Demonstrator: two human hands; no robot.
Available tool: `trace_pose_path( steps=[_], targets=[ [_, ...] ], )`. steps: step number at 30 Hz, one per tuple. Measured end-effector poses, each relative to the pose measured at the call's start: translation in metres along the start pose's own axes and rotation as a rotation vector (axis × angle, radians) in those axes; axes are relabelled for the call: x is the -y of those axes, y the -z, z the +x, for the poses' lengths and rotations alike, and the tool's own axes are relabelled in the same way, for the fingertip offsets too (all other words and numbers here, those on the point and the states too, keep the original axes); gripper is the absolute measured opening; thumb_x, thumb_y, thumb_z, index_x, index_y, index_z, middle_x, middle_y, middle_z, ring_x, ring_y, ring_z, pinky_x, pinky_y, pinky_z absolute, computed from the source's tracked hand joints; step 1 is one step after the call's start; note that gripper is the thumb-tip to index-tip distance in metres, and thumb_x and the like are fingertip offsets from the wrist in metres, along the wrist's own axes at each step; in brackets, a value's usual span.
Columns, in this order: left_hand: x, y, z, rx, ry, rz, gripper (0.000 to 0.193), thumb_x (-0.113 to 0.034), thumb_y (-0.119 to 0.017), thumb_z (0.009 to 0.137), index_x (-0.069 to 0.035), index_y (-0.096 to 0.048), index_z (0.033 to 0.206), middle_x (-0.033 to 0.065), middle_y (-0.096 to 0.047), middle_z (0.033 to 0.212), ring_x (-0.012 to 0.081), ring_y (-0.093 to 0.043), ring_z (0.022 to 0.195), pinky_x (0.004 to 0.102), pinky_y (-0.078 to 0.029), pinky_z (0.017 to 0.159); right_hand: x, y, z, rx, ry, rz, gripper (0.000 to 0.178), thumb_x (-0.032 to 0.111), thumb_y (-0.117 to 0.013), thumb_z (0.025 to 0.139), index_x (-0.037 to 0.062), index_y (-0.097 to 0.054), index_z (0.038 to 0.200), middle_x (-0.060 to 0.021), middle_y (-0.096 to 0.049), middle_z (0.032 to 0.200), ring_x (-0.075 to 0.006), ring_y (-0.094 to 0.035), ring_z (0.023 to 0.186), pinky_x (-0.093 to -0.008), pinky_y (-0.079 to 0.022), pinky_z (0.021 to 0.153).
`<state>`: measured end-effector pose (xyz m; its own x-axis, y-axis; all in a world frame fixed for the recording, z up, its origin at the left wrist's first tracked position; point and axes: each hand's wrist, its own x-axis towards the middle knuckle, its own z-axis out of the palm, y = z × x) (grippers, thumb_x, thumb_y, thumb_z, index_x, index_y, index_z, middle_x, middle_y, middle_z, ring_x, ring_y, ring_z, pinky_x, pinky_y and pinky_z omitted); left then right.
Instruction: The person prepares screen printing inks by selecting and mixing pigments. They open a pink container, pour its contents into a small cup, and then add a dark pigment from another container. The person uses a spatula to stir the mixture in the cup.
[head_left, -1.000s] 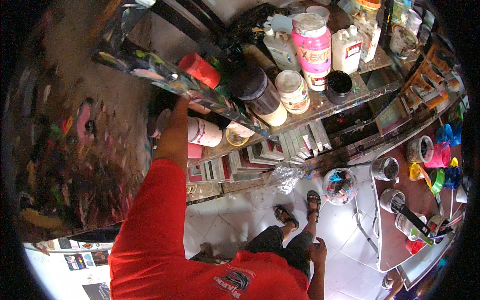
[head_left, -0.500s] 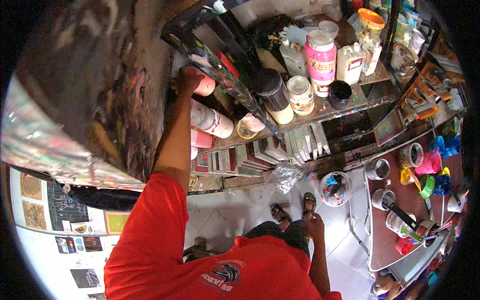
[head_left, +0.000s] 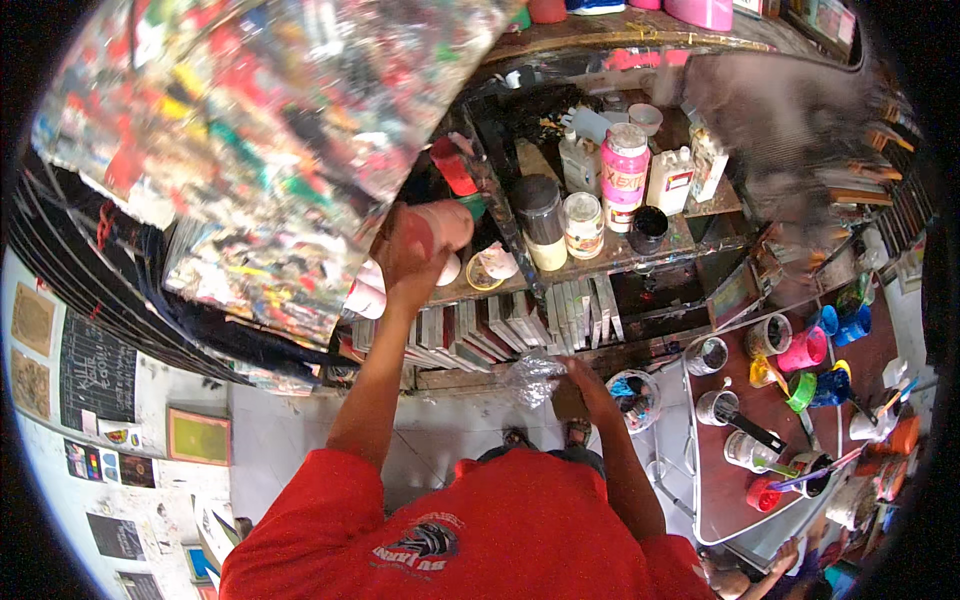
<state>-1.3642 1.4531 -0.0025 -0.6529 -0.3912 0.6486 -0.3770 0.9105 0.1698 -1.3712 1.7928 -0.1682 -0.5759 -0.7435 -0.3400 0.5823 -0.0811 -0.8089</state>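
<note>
Head view: how many hands, holding what?

– Two. Left hand point(head_left: 410, 272), curled round one smooth pink cylindrical container point(head_left: 452, 224), at the left part of the wooden shelf point(head_left: 612, 249). Right hand point(head_left: 580, 374), just beside one crumpled sheet of transparent plastic point(head_left: 530, 381); spread and hold impossible to tell.

– And farther right along the shelf?

– Upright, rounded: one tall dark-topped jar point(head_left: 541, 225), one white-lidded jar point(head_left: 583, 227), one squat black pot point(head_left: 648, 232).

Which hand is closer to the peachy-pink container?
Left. The left hand holds the peachy-pink container; the right hand is apart from it, lower and farther right.
</note>
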Motion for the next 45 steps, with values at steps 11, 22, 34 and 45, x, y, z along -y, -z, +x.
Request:
trace_pose_path(
  steps=[11,22,34,45],
  targets=[
    [-0.043,0.118,-0.110,0.342,0.018,-0.648,0.093,-0.029,-0.087,0.062,-0.005,-0.042,0.141,0.0190,-0.042,0.132,0.0343,-0.038,0.124,0.0451,-0.031,0.108,0.046,-0.093,0.043,0.220,-0.157,0.360,0.076,0.073,-0.040,0.090,0.0102,-0.051,0.132,-0.0087,-0.065,0.112,-0.0200,-0.066,0.084,-0.0366,-0.057,0.069],
    [0.011,0.160,-0.137,0.289,0.073,-0.892,0.083,-0.022,-0.074,0.061,-0.002,-0.047,0.137,0.0187,-0.044,0.125,0.0354,-0.043,0.120,0.0421,-0.033,0.104,0.032,-0.128,0.023,0.387,-0.266,0.146,0.071,0.061,-0.050,0.092,0.0061,-0.046,0.137,-0.0108,-0.060,0.124,-0.0227,-0.061,0.107,-0.0365,-0.052,0.088],
    [0.008,0.173,-0.171,0.167,0.055,-0.720,0.079,-0.032,-0.068,0.067,0.000,-0.045,0.136,0.0207,-0.045,0.126,0.0378,-0.042,0.120,0.0450,-0.031,0.106,-0.008,-0.135,0.011,0.318,-0.158,0.037,0.077,0.062,-0.055,0.087,0.0040,-0.044,0.137,-0.0119,-0.059,0.123,-0.0230,-0.062,0.105,-0.0361,-0.051,0.087],
    [-0.004,0.150,-0.208,0.048,0.351,-0.956,0.090,-0.038,-0.075,0.073,-0.003,-0.033,0.145,0.0173,-0.039,0.142,0.0314,-0.033,0.136,0.0430,-0.026,0.112,-0.012,-0.121,0.018,0.356,-0.158,0.029,0.069,0.059,-0.050,0.092,0.0048,-0.047,0.134,-0.0101,-0.060,0.121,-0.0211,-0.061,0.103,-0.0352,-0.051,0.085]
  ],
)
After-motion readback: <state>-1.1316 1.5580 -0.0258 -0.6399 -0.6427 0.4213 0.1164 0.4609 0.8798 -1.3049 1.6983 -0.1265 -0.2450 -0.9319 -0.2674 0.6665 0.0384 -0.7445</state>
